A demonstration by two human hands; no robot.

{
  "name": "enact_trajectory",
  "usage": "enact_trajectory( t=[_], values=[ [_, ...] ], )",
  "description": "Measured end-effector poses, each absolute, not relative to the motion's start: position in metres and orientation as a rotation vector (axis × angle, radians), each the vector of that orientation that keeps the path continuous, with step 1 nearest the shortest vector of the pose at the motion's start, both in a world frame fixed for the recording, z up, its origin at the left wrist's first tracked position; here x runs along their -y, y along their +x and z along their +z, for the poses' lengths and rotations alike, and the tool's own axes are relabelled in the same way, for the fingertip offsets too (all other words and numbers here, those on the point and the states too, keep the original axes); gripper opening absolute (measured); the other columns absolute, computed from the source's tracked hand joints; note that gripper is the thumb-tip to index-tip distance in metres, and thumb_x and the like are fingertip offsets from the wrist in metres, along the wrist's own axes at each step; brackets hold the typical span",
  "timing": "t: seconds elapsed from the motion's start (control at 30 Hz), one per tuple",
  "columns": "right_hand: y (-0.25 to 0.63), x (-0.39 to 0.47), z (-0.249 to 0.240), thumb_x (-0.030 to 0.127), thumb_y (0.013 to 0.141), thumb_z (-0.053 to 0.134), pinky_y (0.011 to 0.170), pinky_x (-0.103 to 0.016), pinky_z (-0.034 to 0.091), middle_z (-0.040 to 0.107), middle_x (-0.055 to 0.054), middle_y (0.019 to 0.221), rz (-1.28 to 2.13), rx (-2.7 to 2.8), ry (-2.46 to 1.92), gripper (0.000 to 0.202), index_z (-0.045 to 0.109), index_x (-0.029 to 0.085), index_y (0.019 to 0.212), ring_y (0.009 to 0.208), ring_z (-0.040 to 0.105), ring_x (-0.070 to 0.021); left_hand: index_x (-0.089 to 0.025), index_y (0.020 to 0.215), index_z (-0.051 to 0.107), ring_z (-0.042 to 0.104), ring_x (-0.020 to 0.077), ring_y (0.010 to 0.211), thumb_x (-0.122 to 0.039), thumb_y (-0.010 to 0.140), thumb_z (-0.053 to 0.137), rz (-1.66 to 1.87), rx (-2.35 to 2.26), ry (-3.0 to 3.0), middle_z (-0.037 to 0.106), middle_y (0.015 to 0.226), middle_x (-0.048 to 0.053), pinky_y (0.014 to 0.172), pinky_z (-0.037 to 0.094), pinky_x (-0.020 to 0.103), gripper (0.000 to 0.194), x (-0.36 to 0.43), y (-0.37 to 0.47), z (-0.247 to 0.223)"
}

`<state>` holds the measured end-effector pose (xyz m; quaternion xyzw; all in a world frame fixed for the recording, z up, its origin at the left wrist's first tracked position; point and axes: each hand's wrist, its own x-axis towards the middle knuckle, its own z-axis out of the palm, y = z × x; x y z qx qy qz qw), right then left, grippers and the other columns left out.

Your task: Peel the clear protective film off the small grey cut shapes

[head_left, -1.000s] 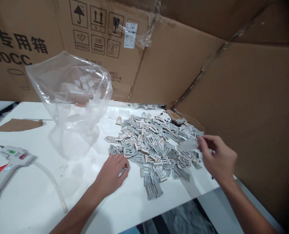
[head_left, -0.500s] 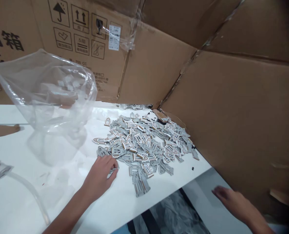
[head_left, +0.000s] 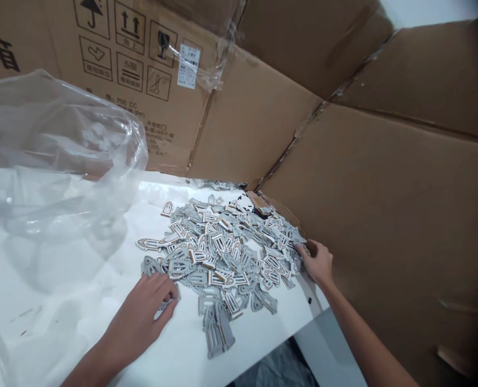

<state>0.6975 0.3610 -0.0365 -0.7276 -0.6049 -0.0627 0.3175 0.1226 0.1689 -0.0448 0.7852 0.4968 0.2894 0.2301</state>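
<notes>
A heap of small flat window-shaped pieces [head_left: 218, 244], grey on some faces and white with brown trim on others, lies on the white table [head_left: 174, 349]. At the heap's near left edge, my left hand [head_left: 142, 303] is closed, fingers curled and thumb opposite. Part of a grey window-shaped piece [head_left: 166, 302] shows between its thumb and fingers. My right hand [head_left: 318, 263] is at the heap's right edge by the cardboard wall, with its fingertips at the outer pieces. A gap shows between its fingers; no held piece is visible there.
Cardboard panels [head_left: 384, 215] stand behind and to the right of the heap. A clear plastic bag [head_left: 61, 140] stands at the left. Small black bits [head_left: 309, 301] lie near the heap. Dark plastic sheeting [head_left: 281, 368] shows below the table's front edge.
My right hand has come up from beyond the table's front edge to the right side of the heap. My left hand stays by the near left pieces. The view has shifted slightly.
</notes>
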Motion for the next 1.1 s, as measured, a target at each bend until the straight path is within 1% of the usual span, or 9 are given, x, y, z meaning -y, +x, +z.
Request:
enact_trajectory(
  t=[0.07, 0.23, 0.33, 0.47, 0.6, 0.73, 0.8, 0.93, 1.1],
  values=[
    [0.685, -0.363, -0.033, 0.1, 0.083, 0.047, 0.099, -0.056, 0.057, 0.077, -0.023, 0.109, -0.129, 1.661, -1.909, 0.095, 0.079, 0.012, 0.102, 0.102, 0.068, -0.0339, -0.027, 0.102, 0.066, 0.063, 0.0242, 0.092, -0.023, 0.111, 0.056, 0.803, -1.368, 2.156, 0.07, 0.101, 0.002, 0.085, 0.048, 0.041, 0.014, -0.169, 0.123, -0.047],
    [0.652, -0.356, -0.013, 0.082, 0.091, 0.065, 0.081, -0.036, 0.058, 0.08, -0.009, 0.095, 0.284, 2.112, -1.745, 0.064, 0.086, 0.021, 0.094, 0.082, 0.069, -0.0217, -0.025, 0.101, 0.065, 0.062, 0.0247, 0.089, -0.021, 0.11, 0.055, 0.829, -1.376, 2.218, 0.069, 0.099, 0.003, 0.084, 0.047, 0.042, 0.014, -0.171, 0.126, -0.052],
    [0.633, -0.351, -0.002, 0.075, 0.097, 0.066, 0.088, -0.035, 0.062, 0.083, -0.008, 0.116, 0.47, 2.238, -1.653, 0.055, 0.089, 0.027, 0.111, 0.1, 0.077, -0.0234, -0.025, 0.103, 0.065, 0.062, 0.026, 0.091, -0.021, 0.111, 0.056, 0.824, -1.378, 2.278, 0.069, 0.1, 0.003, 0.084, 0.045, 0.043, 0.012, -0.172, 0.126, -0.054],
    [0.62, -0.348, 0.002, 0.068, 0.106, 0.06, 0.104, -0.036, 0.064, 0.079, -0.005, 0.141, 0.597, 2.229, -1.607, 0.051, 0.081, 0.033, 0.137, 0.123, 0.078, -0.023, -0.025, 0.104, 0.065, 0.061, 0.0264, 0.092, -0.021, 0.111, 0.056, 0.812, -1.37, 2.294, 0.069, 0.102, 0.003, 0.084, 0.044, 0.043, 0.012, -0.171, 0.125, -0.054],
    [0.632, -0.346, -0.005, 0.062, 0.105, 0.052, 0.112, -0.043, 0.062, 0.078, -0.012, 0.14, 0.383, 2.027, -1.68, 0.055, 0.078, 0.022, 0.133, 0.129, 0.074, -0.0279, -0.025, 0.104, 0.065, 0.061, 0.0261, 0.093, -0.021, 0.112, 0.055, 0.79, -1.387, 2.256, 0.069, 0.103, 0.003, 0.086, 0.044, 0.042, 0.013, -0.171, 0.124, -0.049],
    [0.657, -0.335, -0.018, 0.053, 0.088, 0.063, 0.089, -0.042, 0.065, 0.083, -0.012, 0.107, 0.305, 1.967, -1.816, 0.04, 0.081, 0.021, 0.102, 0.094, 0.078, -0.0283, -0.024, 0.103, 0.065, 0.061, 0.0256, 0.095, -0.02, 0.112, 0.054, 0.758, -1.39, 2.224, 0.068, 0.103, 0.002, 0.088, 0.043, 0.043, 0.015, -0.171, 0.125, -0.043],
    [0.666, -0.329, -0.026, 0.05, 0.082, 0.066, 0.077, -0.039, 0.063, 0.083, -0.01, 0.095, 0.357, 1.981, -1.866, 0.036, 0.081, 0.023, 0.099, 0.08, 0.077, -0.0263, -0.024, 0.104, 0.065, 0.061, 0.0257, 0.096, -0.02, 0.112, 0.054, 0.754, -1.39, 2.22, 0.068, 0.104, 0.003, 0.089, 0.043, 0.043, 0.015, -0.17, 0.125, -0.042],
    [0.668, -0.325, -0.037, 0.053, 0.082, 0.066, 0.083, -0.04, 0.065, 0.085, -0.011, 0.108, 0.429, 1.953, -1.881, 0.046, 0.08, 0.024, 0.115, 0.092, 0.08, -0.029, -0.024, 0.105, 0.065, 0.06, 0.0255, 0.096, -0.021, 0.112, 0.054, 0.743, -1.382, 2.197, 0.067, 0.105, 0.002, 0.089, 0.043, 0.043, 0.013, -0.169, 0.125, -0.041],
    [0.65, -0.335, -0.04, 0.075, 0.085, 0.069, 0.094, -0.042, 0.065, 0.08, -0.014, 0.132, 0.552, 1.954, -1.793, 0.064, 0.083, 0.023, 0.121, 0.114, 0.077, -0.0326, -0.024, 0.104, 0.063, 0.06, 0.0258, 0.097, -0.02, 0.112, 0.055, 0.744, -1.382, 2.198, 0.067, 0.105, 0.003, 0.089, 0.043, 0.043, 0.012, -0.169, 0.123, -0.04]
  ],
)
